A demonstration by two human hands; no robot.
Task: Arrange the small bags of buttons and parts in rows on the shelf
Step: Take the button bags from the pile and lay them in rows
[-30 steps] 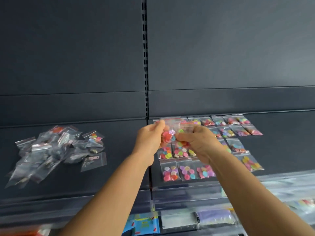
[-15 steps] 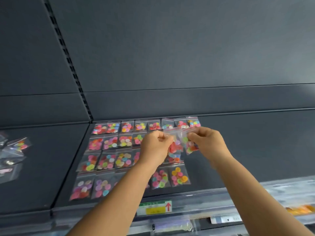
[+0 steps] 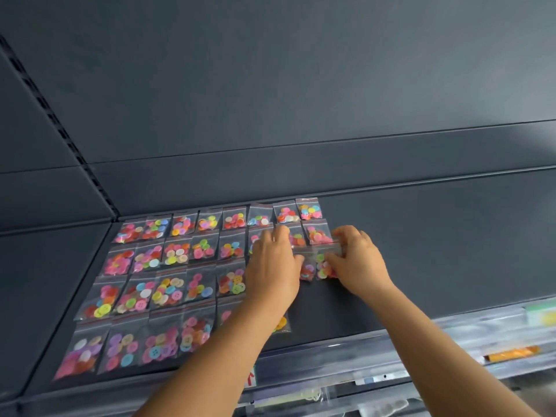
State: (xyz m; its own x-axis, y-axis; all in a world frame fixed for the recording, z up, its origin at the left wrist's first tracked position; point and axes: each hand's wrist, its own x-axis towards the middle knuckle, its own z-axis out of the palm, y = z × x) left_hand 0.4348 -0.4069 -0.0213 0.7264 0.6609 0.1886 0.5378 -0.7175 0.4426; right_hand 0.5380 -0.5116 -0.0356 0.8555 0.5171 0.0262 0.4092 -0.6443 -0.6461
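small clear plastic zip bags of coloured buttons (image 3: 168, 285) lie flat in four rows on a dark grey metal shelf (image 3: 436, 260), edge to edge from the left end toward the middle. each bag has a thin red seal line along its top and holds a loose handful of round buttons in pink, red, yellow, green, blue, orange and white; the back row (image 3: 222, 219) is the longest, reaching a bag of orange, blue and pink buttons (image 3: 309, 209) at its right end.

two more clear bags are at the right end of the third row. a bag with red and blue buttons (image 3: 307, 266) sits between the two hands, just beside a bag with yellow, green and pink buttons (image 3: 324, 263), their top edges touching the second row's last bag (image 3: 318, 234).

the left hand (image 3: 275, 266) lies palm down over the rows with fingers extended, relaxed and flat, covering several bags and touching the left edge of the red-and-blue bag. the right hand (image 3: 355, 261) has its fingers curled down onto the yellow-green bag, thumb at its lower side, pinching it against the shelf. both bare forearms reach up from the lower edge of the view.

below the shelf's front lip runs a clear plastic price rail (image 3: 421, 350), blurred, with an orange item (image 3: 511, 353) behind it at the right.
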